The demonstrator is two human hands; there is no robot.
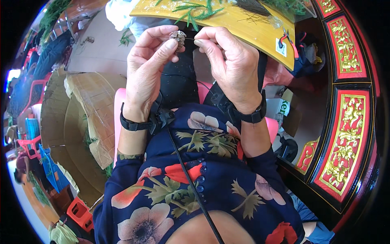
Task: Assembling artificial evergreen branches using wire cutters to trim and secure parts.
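My left hand (pixel 147 65) and my right hand (pixel 229 67) are raised together in front of my chest. Between their fingertips sits a small brownish-grey piece (pixel 178 38), pinched by my left thumb and forefinger. A thin dark wire (pixel 162 38) runs across it, and my right thumb and forefinger pinch its right end. Each wrist wears a black band with a small device. Just beyond the hands lies a yellow wooden board (pixel 248 28) with green needle-like sprigs (pixel 195 11) and a bundle of thin dark wires (pixel 254 7) on it.
Red-handled pliers (pixel 290 40) hang at the board's right edge. Flattened cardboard (pixel 87 114) lies on the floor to my left, with red and blue plastic crates (pixel 44 162) beyond. A black cabinet with red and gold carved panels (pixel 345 134) stands at my right. I sit on a pink stool (pixel 119 105).
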